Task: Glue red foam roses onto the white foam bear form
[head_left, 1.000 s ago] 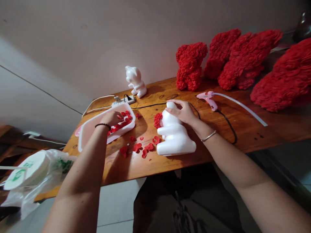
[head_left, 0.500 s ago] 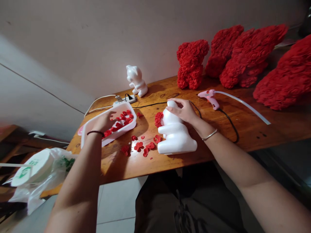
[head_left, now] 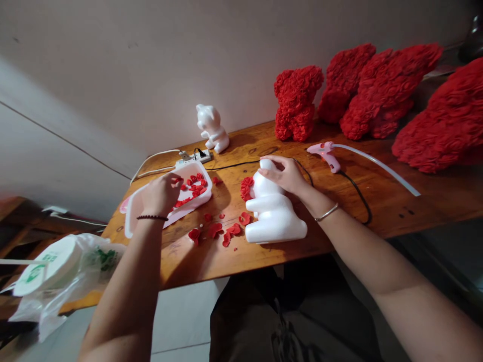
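Both forearms are bare to the edge of view. Between eight and nine o'clock from the centre, the left wrist wears a bracelet (head_left: pixel 152 217) of small, round, dark brown beads in a single row. Between three and four o'clock, a narrow, smooth, silvery bangle (head_left: pixel 326 212) circles the right wrist. Toward six o'clock lies a dark, brownish-grey garment (head_left: pixel 241 322) with soft folds; down it, between five and six, hang dark cords (head_left: pixel 281 332), their ends too dim to make out.

Tray (head_left: pixel 195 203) left of nearest bear (head_left: pixel 274 217)
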The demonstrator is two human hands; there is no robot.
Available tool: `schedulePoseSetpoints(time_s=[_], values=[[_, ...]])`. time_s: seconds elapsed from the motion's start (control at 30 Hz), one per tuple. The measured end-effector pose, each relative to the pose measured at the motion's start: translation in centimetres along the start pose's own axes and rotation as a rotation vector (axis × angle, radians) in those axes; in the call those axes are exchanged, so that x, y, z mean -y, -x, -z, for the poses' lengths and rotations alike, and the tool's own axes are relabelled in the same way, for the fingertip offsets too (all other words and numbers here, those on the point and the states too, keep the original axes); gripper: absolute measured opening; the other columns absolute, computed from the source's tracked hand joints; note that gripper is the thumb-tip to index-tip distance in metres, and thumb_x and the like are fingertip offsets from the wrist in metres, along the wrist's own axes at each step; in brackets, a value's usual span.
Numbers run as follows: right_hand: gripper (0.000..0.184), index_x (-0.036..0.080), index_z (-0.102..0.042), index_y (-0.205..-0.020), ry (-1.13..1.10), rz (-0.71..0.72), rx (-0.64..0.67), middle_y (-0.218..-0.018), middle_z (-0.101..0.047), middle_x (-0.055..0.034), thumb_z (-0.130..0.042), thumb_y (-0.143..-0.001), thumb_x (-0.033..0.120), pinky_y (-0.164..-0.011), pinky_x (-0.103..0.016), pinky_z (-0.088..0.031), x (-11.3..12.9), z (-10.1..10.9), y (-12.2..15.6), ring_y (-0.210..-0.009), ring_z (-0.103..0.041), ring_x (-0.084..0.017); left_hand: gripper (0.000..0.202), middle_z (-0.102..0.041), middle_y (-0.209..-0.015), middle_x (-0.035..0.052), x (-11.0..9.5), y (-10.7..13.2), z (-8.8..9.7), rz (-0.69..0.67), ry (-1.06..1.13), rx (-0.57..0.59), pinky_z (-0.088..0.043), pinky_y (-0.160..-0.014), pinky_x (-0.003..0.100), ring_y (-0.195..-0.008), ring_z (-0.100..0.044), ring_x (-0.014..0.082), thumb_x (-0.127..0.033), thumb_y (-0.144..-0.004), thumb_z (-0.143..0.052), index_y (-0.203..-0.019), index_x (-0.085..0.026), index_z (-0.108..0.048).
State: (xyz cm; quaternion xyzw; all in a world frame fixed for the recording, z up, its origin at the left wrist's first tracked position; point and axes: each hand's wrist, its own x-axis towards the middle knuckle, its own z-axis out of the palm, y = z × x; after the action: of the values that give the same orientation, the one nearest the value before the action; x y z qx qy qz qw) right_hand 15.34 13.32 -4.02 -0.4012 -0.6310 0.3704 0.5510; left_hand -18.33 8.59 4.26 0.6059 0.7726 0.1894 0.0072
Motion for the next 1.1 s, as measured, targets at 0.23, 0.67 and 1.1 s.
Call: schedulePoseSetpoints(time_s=[0.23, 0.67, 1.1], values=[[0.050, 0.018, -0.076, -0.107, 0.022, 0.000, -0.003, -0.112, -0.077, -0.0099, -0.079, -0.071, 0.053, -0.096, -0.041, -0.056, 0.4, 0.0, 0.3, -0.103, -0.071, -0.025, 0.027, -0.078, -0.096, 0.0022, -9.4, 8.0, -0.5, -0.358, 0.279, 0.001, -0.053, -0.075, 0.032, -0.077, -0.067, 0.0187, -0.047, -0.090, -0.067, -0.100, -0.024, -0.078], [0.052, 0.016, -0.076, -0.111, 0.015, -0.006, 0.022, -0.115, -0.077, -0.0099, -0.080, -0.071, 0.050, -0.096, -0.041, -0.057, 0.2, -0.3, 0.2, -0.104, -0.072, -0.026, 0.014, -0.075, -0.074, -0.0003, -13.0, 9.1, -3.3, -0.393, 0.219, 0.029, -0.044, -0.065, 0.028, -0.064, -0.061, 0.0146, -0.030, -0.086, -0.070, -0.076, -0.021, -0.075], [0.046, 0.019, -0.077, -0.109, 0.003, -0.012, -0.003, -0.113, -0.078, -0.0072, -0.082, -0.071, 0.044, -0.093, -0.041, -0.058, -0.3, -0.5, 0.0, -0.100, -0.073, -0.024, 0.010, -0.062, -0.084, 0.0025, -12.2, 9.1, -5.0, -0.462, 0.231, -0.133, -0.046, -0.073, 0.030, -0.075, -0.058, 0.0161, -0.019, -0.086, -0.071, -0.076, -0.018, -0.069]])
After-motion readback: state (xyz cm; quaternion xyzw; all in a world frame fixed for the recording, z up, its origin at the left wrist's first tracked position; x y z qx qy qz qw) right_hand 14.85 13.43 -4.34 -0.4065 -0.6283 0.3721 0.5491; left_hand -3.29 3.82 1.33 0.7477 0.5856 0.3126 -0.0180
